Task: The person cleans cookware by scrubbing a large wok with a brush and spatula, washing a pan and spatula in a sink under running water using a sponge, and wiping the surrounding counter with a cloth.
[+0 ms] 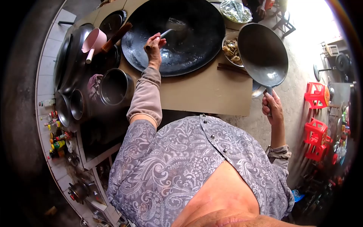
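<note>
The left hand [154, 46] is closed around the handle of a metal spatula [165, 34], whose blade is over the big black wok [143, 39], set in the counter [204, 92]. The right hand [273, 108] grips the handle of a smaller pan [261, 53], which is raised beside the wok and tilted. From here, I think 3 things could go wrong. If the right wrist becomes tired, the pan may drop its edge onto the bowl of food pieces [232, 50], which it partly covers, and push this bowl over. The 2 or so chopsticks [234, 68] near the counter edge could be knocked down by the same swing. Also, if the wok is hot, the left fingers may get burned, because they are above its rim. About containers: the bowl has brownish pieces; another bowl behind [237, 12] has something under shiny wrap, not clear to me. The steel pot [114, 87] is dark inside, so I cannot tell its content. The pink dipper [95, 40] sits near the counter, content also not clear.
</note>
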The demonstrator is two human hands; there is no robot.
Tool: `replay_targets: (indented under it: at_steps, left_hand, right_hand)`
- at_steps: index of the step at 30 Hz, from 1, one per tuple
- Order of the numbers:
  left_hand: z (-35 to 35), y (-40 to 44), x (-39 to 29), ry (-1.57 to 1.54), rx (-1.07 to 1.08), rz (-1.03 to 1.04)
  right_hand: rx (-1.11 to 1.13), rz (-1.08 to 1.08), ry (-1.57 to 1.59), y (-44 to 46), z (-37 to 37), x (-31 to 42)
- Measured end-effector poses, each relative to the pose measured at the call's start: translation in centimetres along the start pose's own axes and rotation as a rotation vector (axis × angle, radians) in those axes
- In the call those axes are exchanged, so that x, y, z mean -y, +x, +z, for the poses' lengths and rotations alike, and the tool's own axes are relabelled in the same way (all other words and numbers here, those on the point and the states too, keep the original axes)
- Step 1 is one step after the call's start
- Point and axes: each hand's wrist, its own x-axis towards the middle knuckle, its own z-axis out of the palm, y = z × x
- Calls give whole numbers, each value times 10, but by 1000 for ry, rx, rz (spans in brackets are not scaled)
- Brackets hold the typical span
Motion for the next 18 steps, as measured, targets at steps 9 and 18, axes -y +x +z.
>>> replay_targets:
  at_steps: [9,18]
  left_hand:
    - [26,4,-165,659,242,-135]
    - [8,71,-174,754,180,-514]
  right_hand:
    - [178,-3,-61,22,7,11]
    - [152,-1,-39,29,-16,19]
